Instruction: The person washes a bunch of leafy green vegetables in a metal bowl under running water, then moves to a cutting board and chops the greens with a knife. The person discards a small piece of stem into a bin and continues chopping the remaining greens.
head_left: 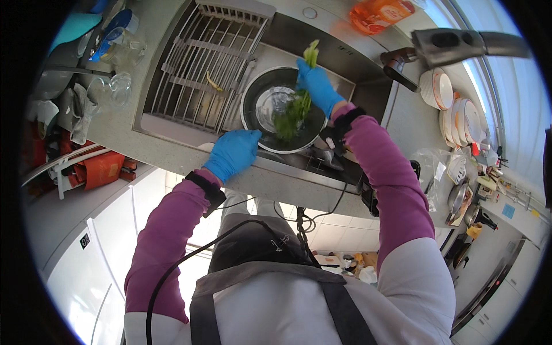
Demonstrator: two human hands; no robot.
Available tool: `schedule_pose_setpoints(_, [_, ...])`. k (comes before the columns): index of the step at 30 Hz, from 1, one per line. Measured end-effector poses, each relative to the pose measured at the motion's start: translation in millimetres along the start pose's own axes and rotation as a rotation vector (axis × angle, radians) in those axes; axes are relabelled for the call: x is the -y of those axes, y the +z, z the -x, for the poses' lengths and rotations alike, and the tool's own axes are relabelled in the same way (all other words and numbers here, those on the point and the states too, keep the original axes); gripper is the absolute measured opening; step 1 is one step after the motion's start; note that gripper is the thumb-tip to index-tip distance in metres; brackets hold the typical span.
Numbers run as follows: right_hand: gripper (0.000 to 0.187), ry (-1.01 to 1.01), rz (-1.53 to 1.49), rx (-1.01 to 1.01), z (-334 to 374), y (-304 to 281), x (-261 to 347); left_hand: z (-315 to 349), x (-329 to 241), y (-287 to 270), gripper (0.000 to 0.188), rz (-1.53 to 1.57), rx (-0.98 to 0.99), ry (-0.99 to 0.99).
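Note:
A round metal bowl (248, 114) with water in it stands in the sink (345, 86). My right hand (318, 86), in a blue glove, is closed around a bunch of celery (293, 117). Its pale stalk ends stick up beyond my fingers, while the green leaves hang into the bowl and look blurred. At the bowl's near left rim is my left hand (233, 154), gloved in blue too. Its fingers are bent over the rim, partly hidden from sight.
A metal drying rack (198, 69) lies across the sink's left side, with a yellowish scrap (214, 82) on it. The faucet (448, 47) reaches in at upper right, near an orange soap bottle (379, 14). Stacked bowls (460, 122) stand right; glasses (118, 86) stand left.

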State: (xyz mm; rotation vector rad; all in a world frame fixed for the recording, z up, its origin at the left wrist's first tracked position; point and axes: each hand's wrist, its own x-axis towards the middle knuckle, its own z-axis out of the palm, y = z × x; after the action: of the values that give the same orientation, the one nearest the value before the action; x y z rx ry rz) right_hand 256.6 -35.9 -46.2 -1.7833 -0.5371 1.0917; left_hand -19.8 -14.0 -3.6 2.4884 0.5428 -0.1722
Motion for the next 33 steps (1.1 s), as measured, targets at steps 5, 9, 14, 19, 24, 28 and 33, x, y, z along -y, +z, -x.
schedule_pose_setpoints(5, [0.037,0.022,-0.319,-0.145,38,-22,68,-4,6,11,0.027,0.070,-0.150,0.056])
schedule_pose_setpoints(9, [0.035,-0.091,-0.435,-0.246,78,-48,94,-32,33,40,0.032,0.166,-0.285,-0.264])
schedule_pose_setpoints(14, [0.038,-0.168,-0.583,-0.338,116,-86,112,-94,78,62,0.022,-0.627,0.480,0.160])
schedule_pose_setpoints(19, [0.041,-0.245,-0.787,-0.303,147,-113,109,-96,90,39,0.017,0.183,0.356,-0.099])
schedule_pose_setpoints(24, [0.042,-0.246,-0.811,-0.417,170,-119,98,-96,98,50,0.016,-0.318,0.366,0.260])
schedule_pose_setpoints(28, [0.041,-0.184,-0.762,-0.649,183,-113,89,-103,104,84,0.023,0.249,0.249,-0.032])
schedule_pose_setpoints(33, [0.042,-0.155,-0.717,-0.767,191,-108,76,-106,78,74,0.029,1.106,0.137,-0.574])
